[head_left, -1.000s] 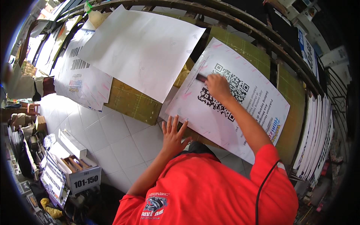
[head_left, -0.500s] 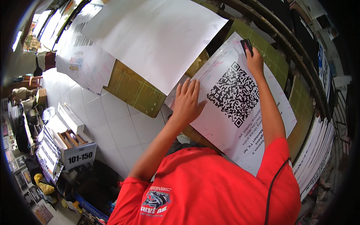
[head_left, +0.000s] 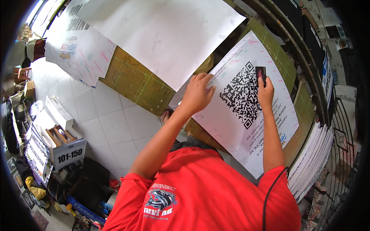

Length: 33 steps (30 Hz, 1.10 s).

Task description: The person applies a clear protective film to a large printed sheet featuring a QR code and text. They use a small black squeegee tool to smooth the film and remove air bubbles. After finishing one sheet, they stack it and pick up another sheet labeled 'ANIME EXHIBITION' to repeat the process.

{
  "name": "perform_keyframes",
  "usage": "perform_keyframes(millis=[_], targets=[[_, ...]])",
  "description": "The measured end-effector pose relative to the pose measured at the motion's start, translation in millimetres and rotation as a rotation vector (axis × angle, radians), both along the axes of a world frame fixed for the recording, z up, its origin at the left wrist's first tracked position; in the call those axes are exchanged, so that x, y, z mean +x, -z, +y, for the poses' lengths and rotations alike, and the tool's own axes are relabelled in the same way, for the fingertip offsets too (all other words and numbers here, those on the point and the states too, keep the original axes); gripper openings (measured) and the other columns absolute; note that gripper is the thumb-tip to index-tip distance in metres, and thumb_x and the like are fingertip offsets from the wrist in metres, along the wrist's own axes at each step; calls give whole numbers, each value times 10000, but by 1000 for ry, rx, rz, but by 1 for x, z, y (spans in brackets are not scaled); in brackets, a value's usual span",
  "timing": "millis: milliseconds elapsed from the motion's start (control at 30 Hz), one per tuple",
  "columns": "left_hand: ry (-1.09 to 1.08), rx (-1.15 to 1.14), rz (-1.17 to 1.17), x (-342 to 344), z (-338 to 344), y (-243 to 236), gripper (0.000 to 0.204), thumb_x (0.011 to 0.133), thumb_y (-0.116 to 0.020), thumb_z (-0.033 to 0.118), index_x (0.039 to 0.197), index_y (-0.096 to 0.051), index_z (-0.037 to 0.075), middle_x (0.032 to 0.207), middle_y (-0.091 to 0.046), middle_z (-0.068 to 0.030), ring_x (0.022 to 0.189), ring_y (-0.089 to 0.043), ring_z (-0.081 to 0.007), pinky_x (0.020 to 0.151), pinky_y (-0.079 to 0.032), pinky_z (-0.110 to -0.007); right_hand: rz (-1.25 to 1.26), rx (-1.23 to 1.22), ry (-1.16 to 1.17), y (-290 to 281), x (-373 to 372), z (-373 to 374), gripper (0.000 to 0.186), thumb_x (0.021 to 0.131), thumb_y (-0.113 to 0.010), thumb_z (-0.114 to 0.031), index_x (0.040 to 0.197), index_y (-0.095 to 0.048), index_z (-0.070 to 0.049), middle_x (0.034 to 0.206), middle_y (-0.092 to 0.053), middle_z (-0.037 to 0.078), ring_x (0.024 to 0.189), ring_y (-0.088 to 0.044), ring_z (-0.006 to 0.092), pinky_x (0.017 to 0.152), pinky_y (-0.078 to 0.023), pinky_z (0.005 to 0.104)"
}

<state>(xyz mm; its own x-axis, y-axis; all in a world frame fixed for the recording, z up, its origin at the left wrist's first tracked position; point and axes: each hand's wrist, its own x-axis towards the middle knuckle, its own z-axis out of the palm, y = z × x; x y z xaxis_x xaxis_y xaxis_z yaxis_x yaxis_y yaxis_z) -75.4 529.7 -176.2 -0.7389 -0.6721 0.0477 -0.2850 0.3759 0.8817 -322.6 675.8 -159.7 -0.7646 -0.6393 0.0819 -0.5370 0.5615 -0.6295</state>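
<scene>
My right hand grips a flat dark card on the poster, beside the right edge of its printed black code square. My left hand rests on the poster's upper left edge, fingers apart and slightly bent, holding nothing. The poster lies at a slant on worn green mats. A large plain white sheet lies up and to the left of it, partly over printed sheets with pink marks.
A dark rail runs behind the mats. A stack of white boards stands at the right. At lower left are boxes and clutter on the tiled floor. A bare foot shows below the mats.
My right hand went from the code's upper left to the poster's top corner, then down beside the code. My left hand moved up along the left edge to near the top.
</scene>
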Motion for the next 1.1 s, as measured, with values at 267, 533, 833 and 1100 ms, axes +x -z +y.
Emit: perform_keyframes(millis=[267, 533, 833, 1100], targets=[[64, 236, 18, 3, -20, 3, 308, 886, -511, 65, 1174, -581, -17, 1127, -577, -175, 1052, -544, -323, 923, -423, -359, 46, -18, 31, 14, 12, 0, 222, 932, -531, -207, 859, -542, 2, 738, -584, 147, 673, -550, 273, 657, -439, 374], [74, 366, 20, 2, -19, 7, 329, 911, -442, 60, 1212, -561, 4, 1122, -566, -157, 1060, -550, -288, 921, -420, -342, 62, -1, 32, 15, 12, 1, 230, 929, -529, -204, 847, -536, 10, 759, -575, 165, 700, -549, 304, 667, -435, 393], [83, 353, -108, 2, -20, 6, 362, 892, -467, 66, 1241, -549, 13, 1133, -581, -169, 1052, -560, -303, 917, -427, -354, 319, 157, -517, -21, 62, -49, 199, 878, -567, -195, 827, -546, -4, 820, -583, 153, 803, -553, 343, 731, -433, 452], [-49, 313, -86, 2, -11, 6, 352, 882, -510, 104, 1221, -533, 12, 1016, -600, -220, 909, -594, -341, 816, -456, -395, 448, 158, -517, 5, 7, -91, 213, 875, -561, -212, 784, -517, -25, 772, -586, 152, 761, -566, 352, 687, -456, 465]])
